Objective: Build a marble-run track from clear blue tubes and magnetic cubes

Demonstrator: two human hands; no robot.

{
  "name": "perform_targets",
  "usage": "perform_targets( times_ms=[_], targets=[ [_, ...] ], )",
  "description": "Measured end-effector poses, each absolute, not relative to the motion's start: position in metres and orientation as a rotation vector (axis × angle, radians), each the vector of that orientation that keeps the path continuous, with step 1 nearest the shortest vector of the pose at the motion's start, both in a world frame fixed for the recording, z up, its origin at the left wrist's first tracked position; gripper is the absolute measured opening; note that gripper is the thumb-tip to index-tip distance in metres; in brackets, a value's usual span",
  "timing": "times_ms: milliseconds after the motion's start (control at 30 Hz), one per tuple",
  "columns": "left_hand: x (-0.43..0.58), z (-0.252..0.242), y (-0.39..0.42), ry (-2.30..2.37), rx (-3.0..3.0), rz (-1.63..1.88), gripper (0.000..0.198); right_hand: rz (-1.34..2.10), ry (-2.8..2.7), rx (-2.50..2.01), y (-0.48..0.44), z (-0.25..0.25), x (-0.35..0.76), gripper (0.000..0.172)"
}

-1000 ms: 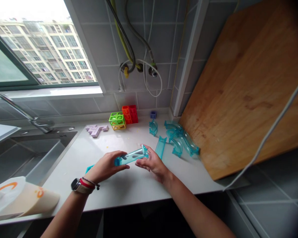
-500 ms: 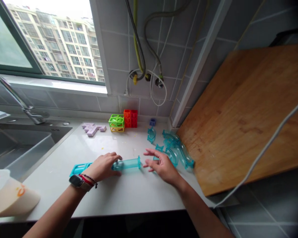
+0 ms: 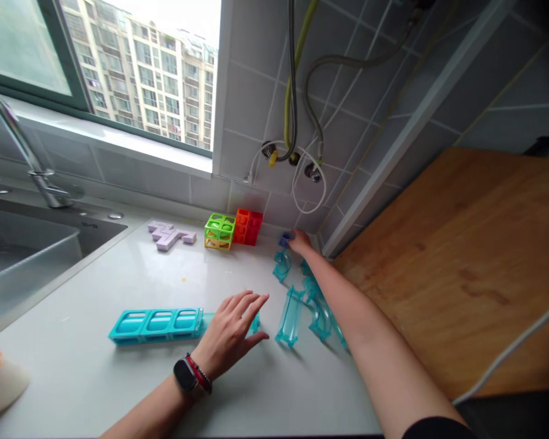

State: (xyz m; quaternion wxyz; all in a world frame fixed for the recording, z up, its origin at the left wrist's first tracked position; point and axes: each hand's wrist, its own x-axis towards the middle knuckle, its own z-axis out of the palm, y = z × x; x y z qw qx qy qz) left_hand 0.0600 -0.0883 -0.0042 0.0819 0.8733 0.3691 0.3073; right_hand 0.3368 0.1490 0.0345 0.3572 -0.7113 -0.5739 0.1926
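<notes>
Over glossy counter (image 3: 242, 396), left hand (image 3: 229, 332) spreads over translucent tube (image 3: 255, 324); right hand (image 3: 301, 242) touches cube (image 3: 284, 239), grip unclear.

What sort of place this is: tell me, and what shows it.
Probably a kitchen: there's a sink with a curved faucet, a white countertop, and a large wooden board at the right.

a chrome faucet (image 3: 44, 183) stands behind the sink (image 3: 96, 233), near a window (image 3: 22, 46).
</notes>
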Motion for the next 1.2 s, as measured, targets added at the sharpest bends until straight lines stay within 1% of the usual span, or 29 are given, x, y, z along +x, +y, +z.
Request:
perform_targets(
  times_ms=[133,267,333,433,467,700,767,867,900,933,967,1033,1100,1200],
  targets=[
    [0.057,-0.007,-0.084,1.180,2.564,0.848,0.083,0.414,-1.610,-1.872,0.169,0.019,0.341,0.043],
    [0.057,-0.008,-0.082,1.273,2.547,0.652,0.067,0.368,-1.689,-1.894,0.175,0.010,0.344,0.043],
    [0.057,-0.009,-0.082,1.307,2.540,0.573,0.063,0.372,-1.714,-1.901,0.173,0.010,0.344,0.039],
    [0.057,-0.010,-0.082,1.322,2.545,0.526,0.055,0.405,-1.714,-1.910,0.165,0.015,0.344,0.025],
    [0.056,-0.010,-0.082,1.320,2.550,0.519,0.053,0.418,-1.701,-1.909,0.161,0.017,0.343,0.023],
    [0.053,-0.007,-0.081,1.342,2.572,0.482,0.053,0.451,-1.465,-1.778,0.124,0.049,0.337,0.021],
    [0.051,-0.004,-0.080,1.349,2.577,0.445,0.051,0.446,-1.366,-1.723,0.098,0.057,0.332,0.031],
    [0.048,0.000,-0.078,1.316,2.591,0.389,0.047,0.555,-1.230,-1.551,0.028,0.058,0.320,0.054],
    [0.047,0.002,-0.078,1.294,2.590,0.377,0.046,0.742,-1.143,-1.331,-0.003,0.055,0.314,0.062],
    [0.046,0.004,-0.078,1.268,2.586,0.367,0.044,0.918,-1.084,-1.156,-0.036,0.050,0.308,0.066],
    [0.044,0.007,-0.080,1.242,2.578,0.357,0.043,1.056,-1.064,-1.059,-0.070,0.044,0.301,0.062],
    [0.041,0.013,-0.086,1.172,2.564,0.327,0.042,1.244,-1.096,-1.016,-0.133,0.030,0.289,0.055],
    [0.037,0.020,-0.097,1.100,2.556,0.284,0.041,1.286,-1.138,-1.071,-0.181,0.015,0.281,0.050],
    [0.030,0.029,-0.114,1.009,2.555,0.207,0.042,1.209,-1.261,-1.263,-0.221,-0.003,0.275,0.044]
  ],
)
